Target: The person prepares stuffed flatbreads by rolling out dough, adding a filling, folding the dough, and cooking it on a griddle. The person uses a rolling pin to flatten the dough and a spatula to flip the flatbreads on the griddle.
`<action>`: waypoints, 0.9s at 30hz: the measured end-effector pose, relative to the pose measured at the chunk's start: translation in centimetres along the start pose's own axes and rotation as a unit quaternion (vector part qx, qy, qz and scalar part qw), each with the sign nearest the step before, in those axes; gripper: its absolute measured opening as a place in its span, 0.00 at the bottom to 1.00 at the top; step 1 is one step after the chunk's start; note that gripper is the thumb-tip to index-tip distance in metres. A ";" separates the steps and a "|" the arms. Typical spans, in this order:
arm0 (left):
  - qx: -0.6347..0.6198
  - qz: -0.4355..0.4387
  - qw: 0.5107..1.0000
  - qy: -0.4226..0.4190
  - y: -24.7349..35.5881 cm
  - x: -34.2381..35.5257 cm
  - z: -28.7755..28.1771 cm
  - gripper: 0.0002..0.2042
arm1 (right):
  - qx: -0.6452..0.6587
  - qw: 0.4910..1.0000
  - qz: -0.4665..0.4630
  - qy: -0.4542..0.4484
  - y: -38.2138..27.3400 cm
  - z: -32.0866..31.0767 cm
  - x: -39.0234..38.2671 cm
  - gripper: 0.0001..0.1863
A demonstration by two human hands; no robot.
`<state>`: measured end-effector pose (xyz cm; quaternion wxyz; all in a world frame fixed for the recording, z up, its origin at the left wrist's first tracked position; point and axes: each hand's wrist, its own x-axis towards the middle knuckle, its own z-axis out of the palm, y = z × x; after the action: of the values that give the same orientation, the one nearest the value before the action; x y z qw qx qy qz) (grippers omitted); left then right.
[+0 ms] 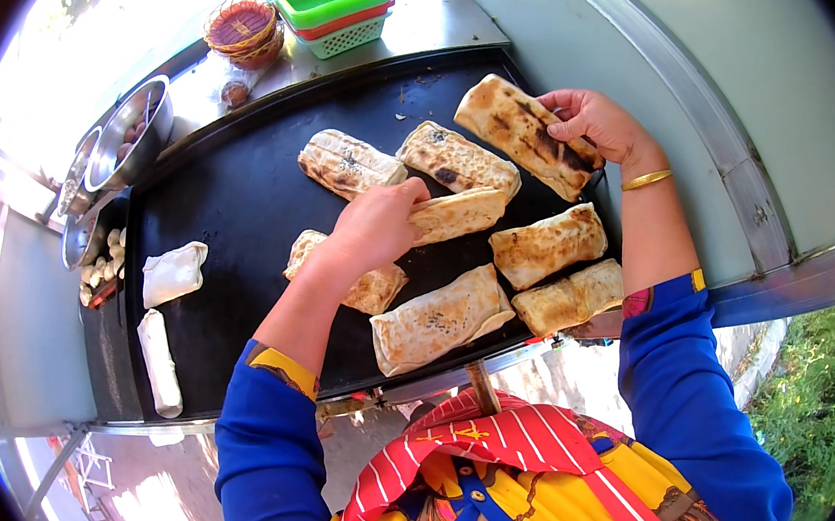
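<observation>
Grasping tan bread (460, 215) by left end with left hand (379, 222), charred bread (512, 131) by far edge with right hand (599, 125), likely avoiding heat from griddle (254, 180).

One browned flatbread (375, 289) partly hidden behind the person's left forearm (299, 319)

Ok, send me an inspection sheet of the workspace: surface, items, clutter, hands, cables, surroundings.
Surface: black griddle, a few crumbs toward its far edge.
Items: six browned parcels lie at middle and right; two pale parcels at left.
Clutter: stacked plastic baskets and woven baskets beyond the griddle; metal bowls at left.
Left hand: grips a golden parcel, tilted.
Right hand: holds a scorched parcel near the griddle's right side.
Cables: nothing seen.
Surroundings: pale wall panel and grass at right.
</observation>
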<state>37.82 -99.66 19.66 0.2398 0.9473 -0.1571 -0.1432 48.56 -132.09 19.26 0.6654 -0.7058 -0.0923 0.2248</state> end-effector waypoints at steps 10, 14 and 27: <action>0.072 -0.048 0.992 0.088 -2.2 0.5 -2.1 0.18 | -0.221 0.957 0.094 -0.165 -1.0 2.3 -1.9 0.23; -0.011 -0.057 0.994 0.090 -2.1 0.5 -2.2 0.17 | -0.327 0.929 0.112 -0.131 0.6 4.0 -1.6 0.19; 0.064 0.020 0.991 0.117 0.6 -1.9 -0.7 0.14 | -0.510 0.852 0.117 0.020 3.1 9.6 6.7 0.35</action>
<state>36.17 -99.20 20.90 0.1984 0.9676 -0.1556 -0.0159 49.73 -120.85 14.83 0.1830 -0.9558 -0.0979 0.2083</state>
